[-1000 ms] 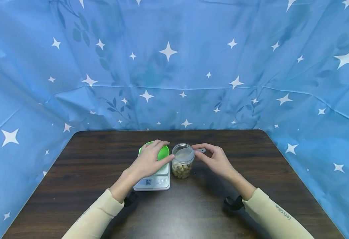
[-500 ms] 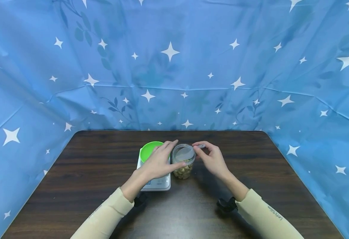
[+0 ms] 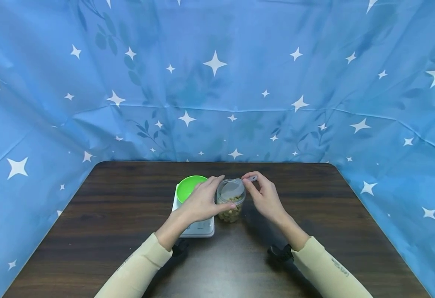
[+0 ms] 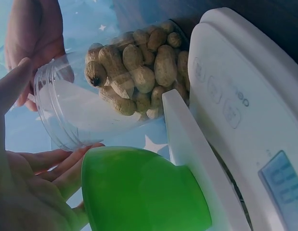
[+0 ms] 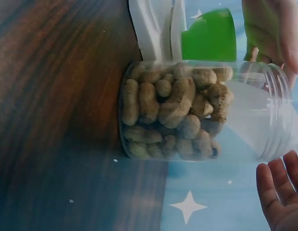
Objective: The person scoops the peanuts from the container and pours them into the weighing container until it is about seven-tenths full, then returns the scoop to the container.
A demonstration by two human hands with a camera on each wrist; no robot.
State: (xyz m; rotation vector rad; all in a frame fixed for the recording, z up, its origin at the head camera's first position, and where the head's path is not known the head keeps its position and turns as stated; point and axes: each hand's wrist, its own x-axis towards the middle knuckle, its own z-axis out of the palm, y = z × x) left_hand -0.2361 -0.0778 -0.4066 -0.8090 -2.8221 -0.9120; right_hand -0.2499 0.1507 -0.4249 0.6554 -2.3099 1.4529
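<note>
Left hand [image 3: 200, 203] spread wide, grasping jar [image 5: 201, 110] by its rim, thumb on near side, fingers far-left. Right hand [image 3: 265, 199] pinches scoop [image 3: 231, 190] handle; scoop head inside, above peanuts [image 4: 139, 72]. Jar upright, right of scale [image 3: 202, 230] with bowl [image 3: 188, 187].

Blue star-patterned cloth [image 3: 217, 91] hangs behind a table [image 3: 109, 207] — dark, wood-grained.
</note>
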